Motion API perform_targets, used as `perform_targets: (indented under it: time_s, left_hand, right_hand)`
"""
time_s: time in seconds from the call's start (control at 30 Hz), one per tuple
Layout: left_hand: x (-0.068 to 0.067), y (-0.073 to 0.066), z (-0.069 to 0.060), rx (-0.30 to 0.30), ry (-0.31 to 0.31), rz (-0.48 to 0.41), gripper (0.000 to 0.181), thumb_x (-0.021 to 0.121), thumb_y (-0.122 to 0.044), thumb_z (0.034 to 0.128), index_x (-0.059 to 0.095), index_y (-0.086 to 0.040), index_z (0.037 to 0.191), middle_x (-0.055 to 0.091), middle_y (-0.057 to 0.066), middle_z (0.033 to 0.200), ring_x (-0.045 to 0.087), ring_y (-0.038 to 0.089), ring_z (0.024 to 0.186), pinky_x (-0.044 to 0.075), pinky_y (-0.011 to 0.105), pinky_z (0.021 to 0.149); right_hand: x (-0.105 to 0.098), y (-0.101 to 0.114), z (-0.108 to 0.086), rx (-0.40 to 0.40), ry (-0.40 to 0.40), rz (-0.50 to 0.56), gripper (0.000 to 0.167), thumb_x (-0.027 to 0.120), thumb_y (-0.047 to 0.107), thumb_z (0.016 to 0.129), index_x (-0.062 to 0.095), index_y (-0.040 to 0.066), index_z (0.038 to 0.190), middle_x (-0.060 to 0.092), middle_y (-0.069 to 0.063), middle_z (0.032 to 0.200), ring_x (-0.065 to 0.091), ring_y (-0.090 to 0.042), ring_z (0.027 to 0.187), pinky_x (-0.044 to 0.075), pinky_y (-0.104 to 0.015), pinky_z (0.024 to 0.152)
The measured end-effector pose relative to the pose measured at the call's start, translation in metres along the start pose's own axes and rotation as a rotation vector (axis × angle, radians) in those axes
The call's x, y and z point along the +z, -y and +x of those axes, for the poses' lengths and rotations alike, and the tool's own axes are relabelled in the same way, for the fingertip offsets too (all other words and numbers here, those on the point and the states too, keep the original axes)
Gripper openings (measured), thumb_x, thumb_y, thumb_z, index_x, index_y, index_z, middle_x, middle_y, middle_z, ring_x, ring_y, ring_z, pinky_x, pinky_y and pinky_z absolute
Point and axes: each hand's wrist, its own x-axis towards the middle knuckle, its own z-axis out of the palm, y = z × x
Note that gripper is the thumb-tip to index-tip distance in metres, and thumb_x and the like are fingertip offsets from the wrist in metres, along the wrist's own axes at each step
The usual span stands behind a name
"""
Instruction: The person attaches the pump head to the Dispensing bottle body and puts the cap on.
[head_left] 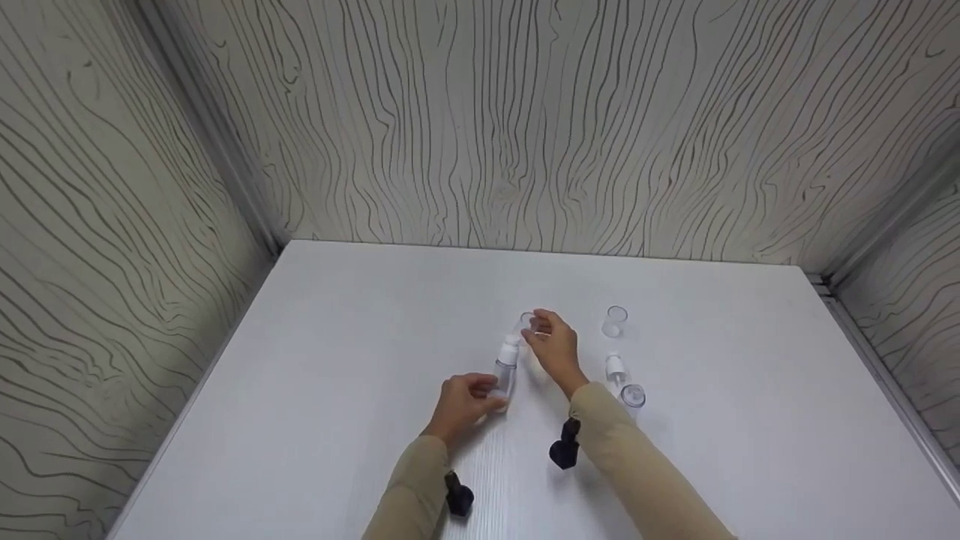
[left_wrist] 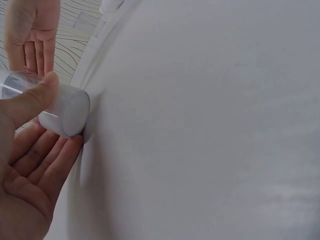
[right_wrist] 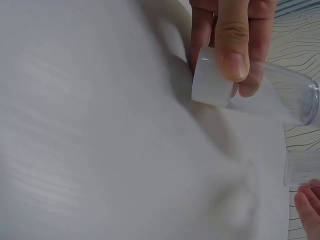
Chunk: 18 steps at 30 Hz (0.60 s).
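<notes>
A clear bottle (head_left: 504, 379) with a white pump top (head_left: 509, 351) stands near the middle of the table. My left hand (head_left: 461, 405) grips its lower part, thumb on one side and fingers on the other; the right wrist view shows the bottle's white base (right_wrist: 210, 80) between them. Just beyond the pump, my right hand (head_left: 555, 345) pinches a clear cap (head_left: 527, 321) at its side. That cap (right_wrist: 302, 167) appears with the fingertips against its edge in the right wrist view. Cap and pump look close together; whether they touch, I cannot tell.
To the right of my right hand stand a second clear cap (head_left: 615, 321), a loose white pump (head_left: 615, 369) and another clear bottle (head_left: 633, 396), partly hidden by the sleeve. Patterned panels (head_left: 480, 127) wall the white table (head_left: 337, 322) at the back and sides.
</notes>
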Motion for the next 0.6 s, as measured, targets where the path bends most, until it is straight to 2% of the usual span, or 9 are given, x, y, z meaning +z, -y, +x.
perform_targets:
  time_s: [0.17, 0.4, 0.6]
  left_hand:
    - [0.0, 0.0, 0.0, -0.004, 0.008, 0.003, 0.037, 0.079, -0.017, 0.0785, 0.069, 0.0, 0.11, 0.073, 0.014, 0.105, 0.069, 0.02, 0.091, 0.058, 0.034, 0.084]
    - [-0.001, 0.004, 0.001, 0.047, 0.002, -0.011, 0.038, 0.079, -0.014, 0.0774, 0.068, 0.004, 0.11, 0.073, 0.019, 0.103, 0.07, 0.024, 0.091, 0.059, 0.032, 0.08]
    - [-0.001, 0.004, 0.001, 0.026, 0.003, -0.002, 0.039, 0.08, -0.016, 0.0772, 0.069, 0.002, 0.11, 0.073, 0.015, 0.103, 0.069, 0.021, 0.09, 0.059, 0.033, 0.081]
  right_hand:
    - [-0.003, -0.001, -0.007, 0.01, -0.027, 0.016, 0.036, 0.066, 0.0, 0.085, 0.058, -0.008, 0.119, 0.067, -0.027, 0.114, 0.065, -0.038, 0.108, 0.055, -0.042, 0.094]
    - [-0.005, 0.001, -0.018, 0.005, -0.029, 0.027, 0.034, 0.066, 0.003, 0.086, 0.059, -0.008, 0.117, 0.067, -0.026, 0.113, 0.065, -0.037, 0.106, 0.055, -0.042, 0.094]
    - [-0.009, 0.003, -0.025, 0.045, -0.025, 0.071, 0.034, 0.066, 0.005, 0.087, 0.059, -0.007, 0.118, 0.066, -0.025, 0.115, 0.064, -0.037, 0.11, 0.055, -0.042, 0.096]
